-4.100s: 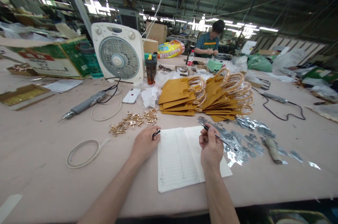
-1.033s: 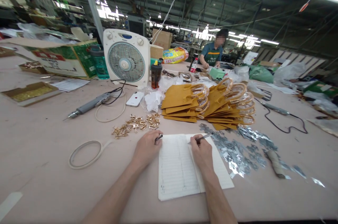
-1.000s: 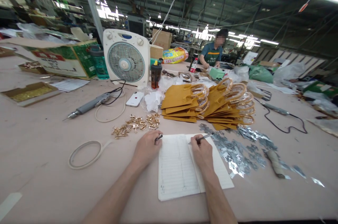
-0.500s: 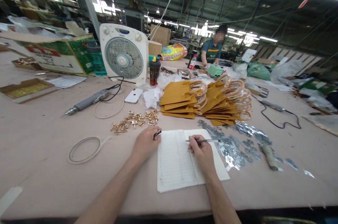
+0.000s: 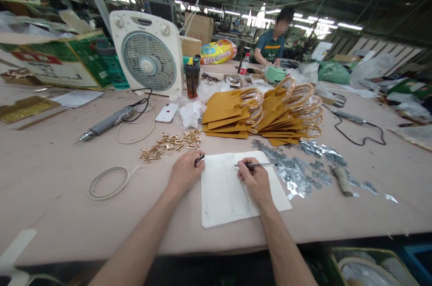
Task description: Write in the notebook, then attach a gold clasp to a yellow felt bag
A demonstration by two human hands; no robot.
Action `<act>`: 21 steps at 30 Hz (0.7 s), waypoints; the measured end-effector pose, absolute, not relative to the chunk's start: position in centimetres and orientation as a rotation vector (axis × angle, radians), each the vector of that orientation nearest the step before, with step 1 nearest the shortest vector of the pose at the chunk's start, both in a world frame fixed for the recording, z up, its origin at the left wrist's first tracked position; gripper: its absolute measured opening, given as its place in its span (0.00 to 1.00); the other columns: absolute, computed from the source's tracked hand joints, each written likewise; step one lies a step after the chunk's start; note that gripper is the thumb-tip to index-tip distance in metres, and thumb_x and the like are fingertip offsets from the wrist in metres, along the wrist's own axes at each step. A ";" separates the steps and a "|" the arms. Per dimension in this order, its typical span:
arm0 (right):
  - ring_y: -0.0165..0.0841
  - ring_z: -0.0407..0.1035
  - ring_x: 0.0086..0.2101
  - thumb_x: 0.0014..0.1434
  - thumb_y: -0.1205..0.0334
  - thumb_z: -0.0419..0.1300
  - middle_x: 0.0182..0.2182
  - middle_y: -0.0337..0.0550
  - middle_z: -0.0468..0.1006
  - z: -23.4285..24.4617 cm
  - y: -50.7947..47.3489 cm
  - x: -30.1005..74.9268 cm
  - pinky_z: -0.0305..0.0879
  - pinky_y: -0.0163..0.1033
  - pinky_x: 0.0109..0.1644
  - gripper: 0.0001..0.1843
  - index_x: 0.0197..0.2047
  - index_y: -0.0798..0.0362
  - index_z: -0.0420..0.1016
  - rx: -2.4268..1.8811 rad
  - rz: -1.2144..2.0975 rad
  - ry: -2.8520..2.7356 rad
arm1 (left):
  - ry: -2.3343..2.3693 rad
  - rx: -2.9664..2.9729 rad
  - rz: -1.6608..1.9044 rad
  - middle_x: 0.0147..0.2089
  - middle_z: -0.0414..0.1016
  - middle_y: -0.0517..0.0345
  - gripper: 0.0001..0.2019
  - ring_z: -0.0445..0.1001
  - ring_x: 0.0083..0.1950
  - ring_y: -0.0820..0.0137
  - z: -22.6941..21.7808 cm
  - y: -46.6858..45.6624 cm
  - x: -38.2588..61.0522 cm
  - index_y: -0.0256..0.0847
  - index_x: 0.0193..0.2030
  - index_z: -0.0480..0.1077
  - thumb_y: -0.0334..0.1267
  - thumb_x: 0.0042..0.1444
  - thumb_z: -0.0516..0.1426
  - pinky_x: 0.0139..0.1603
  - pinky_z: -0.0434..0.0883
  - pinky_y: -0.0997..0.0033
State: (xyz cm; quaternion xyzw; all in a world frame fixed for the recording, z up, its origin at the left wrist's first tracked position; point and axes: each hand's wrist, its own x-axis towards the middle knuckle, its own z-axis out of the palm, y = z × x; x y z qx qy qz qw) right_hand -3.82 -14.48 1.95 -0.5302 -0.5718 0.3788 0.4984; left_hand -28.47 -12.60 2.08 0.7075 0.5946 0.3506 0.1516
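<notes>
An open lined notebook (image 5: 222,191) lies on the table in front of me, with faint marks on its pages. My right hand (image 5: 254,180) is closed around a pen (image 5: 263,164), its tip pointing left over the upper part of the notebook. At the notebook's upper left edge rests my left hand (image 5: 185,170), closed on a small black pen cap (image 5: 200,158). Gold metal fittings (image 5: 172,143) lie in a loose heap beyond my left hand. Flat silver metal pieces (image 5: 297,173) are scattered right of the notebook.
Mustard-coloured bags (image 5: 226,115) with wrapped handles are stacked behind the notebook. A roll of tape (image 5: 110,182), an electric screwdriver (image 5: 104,125), a phone (image 5: 167,113) and a box fan (image 5: 148,59) stand or lie leftward. Across the table works another person (image 5: 270,47).
My view has tilted down slightly, so the table and its things appear higher. Both hands keep their hold, with the pen still over the notebook.
</notes>
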 end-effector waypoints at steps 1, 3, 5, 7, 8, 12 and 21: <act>0.33 0.72 0.25 0.65 0.43 0.63 0.24 0.39 0.79 2.0 -14.5 -3.8 0.69 0.35 0.31 0.18 0.40 0.51 0.74 -1.282 0.918 -1.394 | 1.709 2.028 1.008 0.50 0.83 0.60 0.13 0.78 0.48 0.64 2.1 -12.6 -28.5 0.44 0.23 0.55 0.30 0.55 0.54 0.50 0.71 0.64; 0.33 0.72 0.25 0.65 0.44 0.63 0.24 0.40 0.79 2.1 -14.5 -3.9 0.69 0.35 0.31 0.18 0.39 0.51 0.74 -1.288 0.921 -1.413 | 1.715 2.022 1.009 0.50 0.83 0.60 0.13 0.78 0.48 0.64 2.2 -12.6 -28.4 0.44 0.23 0.55 0.30 0.55 0.54 0.49 0.71 0.64; 0.33 0.72 0.25 0.65 0.43 0.62 0.24 0.40 0.79 2.1 -14.5 -4.1 0.69 0.35 0.31 0.18 0.39 0.51 0.74 -1.305 0.923 -1.419 | 1.719 2.020 1.008 0.50 0.83 0.60 0.14 0.78 0.48 0.64 2.3 -12.6 -28.4 0.44 0.23 0.54 0.30 0.55 0.54 0.50 0.71 0.64; 0.33 0.73 0.25 0.66 0.42 0.62 0.24 0.41 0.80 2.0 -14.4 -4.3 0.69 0.35 0.32 0.19 0.40 0.51 0.74 -1.318 0.932 -1.423 | 1.720 2.020 1.008 0.49 0.83 0.59 0.14 0.78 0.48 0.64 2.4 -12.6 -28.4 0.44 0.23 0.54 0.30 0.56 0.54 0.50 0.71 0.64; 0.34 0.73 0.25 0.66 0.42 0.61 0.24 0.41 0.80 2.0 -14.3 -4.3 0.70 0.35 0.32 0.19 0.39 0.51 0.74 -1.325 0.937 -1.425 | 1.719 2.020 1.007 0.49 0.83 0.59 0.14 0.78 0.49 0.64 2.4 -12.6 -28.5 0.44 0.23 0.54 0.30 0.56 0.54 0.49 0.71 0.64; 0.34 0.73 0.24 0.65 0.40 0.62 0.23 0.40 0.78 2.0 -14.3 -4.7 0.69 0.35 0.30 0.20 0.39 0.51 0.74 -1.361 0.944 -1.418 | 1.718 2.015 1.004 0.49 0.83 0.58 0.13 0.78 0.49 0.64 2.4 -12.5 -28.5 0.44 0.23 0.55 0.30 0.56 0.53 0.49 0.71 0.64; 0.34 0.73 0.24 0.65 0.39 0.61 0.23 0.41 0.79 2.2 -14.2 -4.7 0.70 0.36 0.30 0.21 0.39 0.50 0.73 -1.388 0.899 -1.396 | 1.692 2.003 1.005 0.49 0.82 0.59 0.15 0.78 0.47 0.63 2.8 -12.6 -28.6 0.44 0.23 0.50 0.30 0.55 0.53 0.48 0.69 0.62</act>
